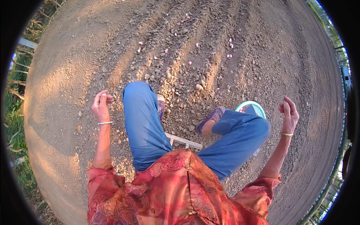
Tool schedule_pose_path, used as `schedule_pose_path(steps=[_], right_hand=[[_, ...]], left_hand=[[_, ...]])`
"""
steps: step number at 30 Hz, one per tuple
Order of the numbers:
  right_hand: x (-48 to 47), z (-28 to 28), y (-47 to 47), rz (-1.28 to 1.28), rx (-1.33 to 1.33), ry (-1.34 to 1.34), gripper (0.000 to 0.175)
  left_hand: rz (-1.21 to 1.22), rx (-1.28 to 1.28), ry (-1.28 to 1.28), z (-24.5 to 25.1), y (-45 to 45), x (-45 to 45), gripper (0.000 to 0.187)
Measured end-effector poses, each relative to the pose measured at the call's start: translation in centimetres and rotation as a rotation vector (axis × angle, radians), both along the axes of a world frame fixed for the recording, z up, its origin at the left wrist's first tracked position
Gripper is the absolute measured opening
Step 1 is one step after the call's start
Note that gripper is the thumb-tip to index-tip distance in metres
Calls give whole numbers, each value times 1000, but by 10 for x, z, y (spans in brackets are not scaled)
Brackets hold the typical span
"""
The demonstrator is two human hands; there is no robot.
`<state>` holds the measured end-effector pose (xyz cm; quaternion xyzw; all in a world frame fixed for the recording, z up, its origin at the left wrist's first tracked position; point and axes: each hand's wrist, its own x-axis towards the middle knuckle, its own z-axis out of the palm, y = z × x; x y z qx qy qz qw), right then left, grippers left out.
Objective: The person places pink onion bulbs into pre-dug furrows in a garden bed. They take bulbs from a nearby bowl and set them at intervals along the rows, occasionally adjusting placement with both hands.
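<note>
My left hand (pixel 102 104) is raised over the soil to the left of my knee, its fingers curled with the thumb near the fingertips; whether something small is pinched there cannot be told. On the other side, my right hand (pixel 289 113) is held up beyond my right knee, fingers bent and the thumb against them, its contents hidden. A round basin with a pale turquoise rim (pixel 261 108) sits beside my right knee, partly covered by it, with a dark flat object (pixel 249 110) inside. Pinkish cloves, seemingly garlic (pixel 189 63), lie scattered over the furrows ahead of my feet.
Shallow furrows (pixel 180 53) run away from me through cloddy soil. Beneath me, part of a low pale stool frame (pixel 184 140) shows between my legs. Larger clods (pixel 199 87) lie near my shoes. Plants (pixel 17 118) border the soil at the far left.
</note>
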<state>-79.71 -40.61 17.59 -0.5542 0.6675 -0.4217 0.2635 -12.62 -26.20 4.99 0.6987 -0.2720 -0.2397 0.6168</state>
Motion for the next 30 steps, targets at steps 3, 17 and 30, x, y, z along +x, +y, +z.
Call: schedule_pose_path(steps=[3,17,30], right_hand=[[79,-16,-74,278,52,-76,26],[279,-347,-161,553,570,65,24],[316,-426,-256,700,108,511,34]], left_hand=[[-89,47,2,-48,-56,-1,18],[-984,148,-793,-227,-137,-100,28],[-960,274,-684,-243,-127,-130,57]])
